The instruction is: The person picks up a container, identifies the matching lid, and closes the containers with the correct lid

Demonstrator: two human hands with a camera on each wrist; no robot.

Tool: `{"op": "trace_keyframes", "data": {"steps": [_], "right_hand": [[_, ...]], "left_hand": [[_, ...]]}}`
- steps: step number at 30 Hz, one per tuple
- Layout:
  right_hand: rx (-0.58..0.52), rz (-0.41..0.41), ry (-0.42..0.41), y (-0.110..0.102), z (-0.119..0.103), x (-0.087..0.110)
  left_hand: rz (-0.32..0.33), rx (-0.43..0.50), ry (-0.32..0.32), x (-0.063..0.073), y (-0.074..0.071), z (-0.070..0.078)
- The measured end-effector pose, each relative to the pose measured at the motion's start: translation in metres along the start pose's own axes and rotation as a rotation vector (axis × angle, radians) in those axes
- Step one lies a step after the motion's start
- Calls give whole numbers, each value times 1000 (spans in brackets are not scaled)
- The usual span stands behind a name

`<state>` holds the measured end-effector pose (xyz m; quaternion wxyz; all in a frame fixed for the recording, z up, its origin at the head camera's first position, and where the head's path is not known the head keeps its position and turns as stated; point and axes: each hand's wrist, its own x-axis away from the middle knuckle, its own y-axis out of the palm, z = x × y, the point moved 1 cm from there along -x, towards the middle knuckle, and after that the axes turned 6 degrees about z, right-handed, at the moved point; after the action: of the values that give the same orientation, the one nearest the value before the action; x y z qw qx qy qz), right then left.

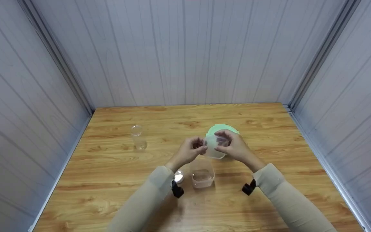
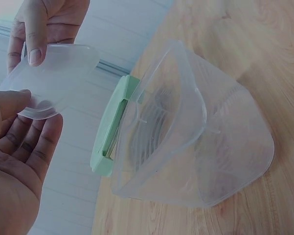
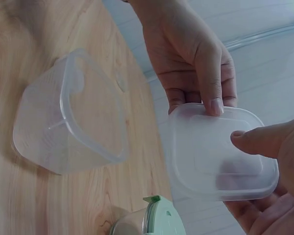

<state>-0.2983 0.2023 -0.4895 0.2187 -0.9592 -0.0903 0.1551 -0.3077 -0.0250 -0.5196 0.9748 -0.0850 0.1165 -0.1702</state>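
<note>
A translucent square plastic lid (image 1: 214, 150) with rounded corners is held up between both hands, tilted. My left hand (image 1: 187, 153) pinches its left edge, thumb on one face and fingers behind. On the opposite side my right hand (image 1: 236, 149) grips the lid (image 3: 213, 147), its thumb lying across the flat face in the right wrist view. Below the hands, a clear square plastic container (image 1: 203, 177) stands upright on the table with its top uncovered. The left wrist view shows this container (image 2: 235, 147) close up, apart from the lid.
Behind the right hand sits a round container with a pale green lid (image 1: 223, 128). A clear cylindrical jar (image 1: 138, 138) stands at the left. Near the left wrist lies a small shiny round object (image 1: 178, 176), partly hidden. Pale panelled walls border the wooden table (image 1: 108, 180).
</note>
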Motion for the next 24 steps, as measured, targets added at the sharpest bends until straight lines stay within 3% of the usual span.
{"op": "trace_keyframes", "data": {"steps": [5, 9, 24], "right_hand": [[145, 59, -153, 4, 2, 2], [223, 60, -224, 6, 3, 5], [500, -46, -446, 9, 10, 13]], "left_hand": [[26, 44, -33, 0, -3, -3], [48, 89, -59, 0, -5, -5], [77, 181, -118, 6, -12, -9]]}}
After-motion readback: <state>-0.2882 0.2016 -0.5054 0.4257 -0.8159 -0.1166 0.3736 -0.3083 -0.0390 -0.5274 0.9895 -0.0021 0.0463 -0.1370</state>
